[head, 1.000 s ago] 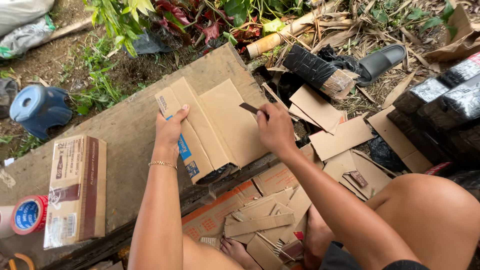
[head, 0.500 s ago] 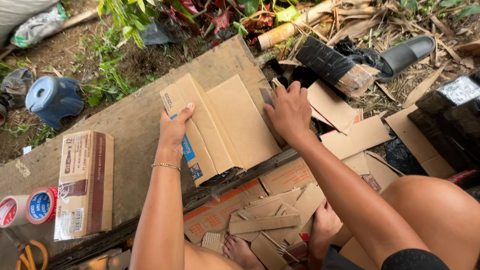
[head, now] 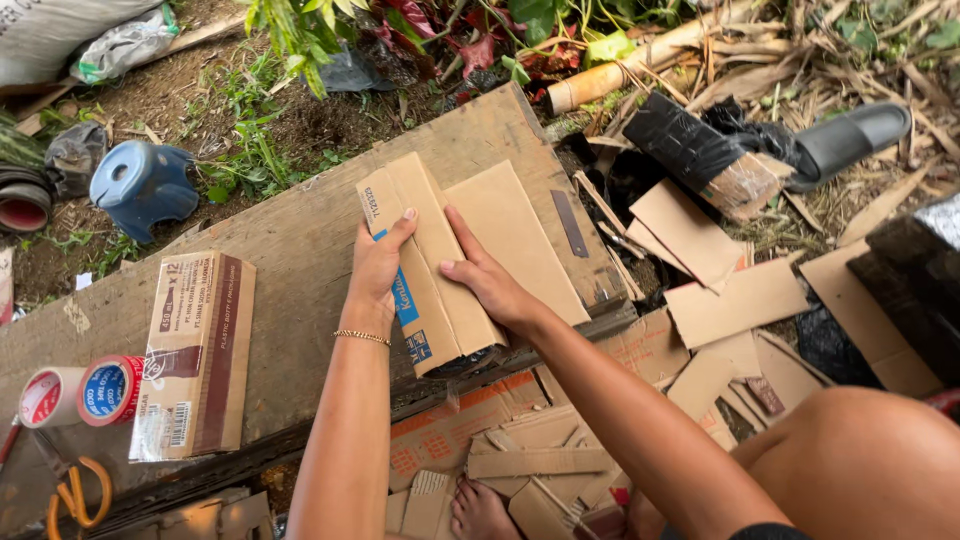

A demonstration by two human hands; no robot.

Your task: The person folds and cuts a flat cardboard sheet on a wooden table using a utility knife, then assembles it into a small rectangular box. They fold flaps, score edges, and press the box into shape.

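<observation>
Head view: left hand (head: 378, 272) and right hand (head: 487, 283) both pressed flat, fingers spread, on folded cardboard box (head: 440, 262) lying on wooden table (head: 290, 240). Left of box: smaller box (head: 195, 355), tape rolls (head: 80, 393).

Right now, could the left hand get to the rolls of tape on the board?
Probably yes. The left hand is pressing on the folded cardboard box, and only the flat brown carton lies between it and the tape rolls, low enough to reach over.
</observation>
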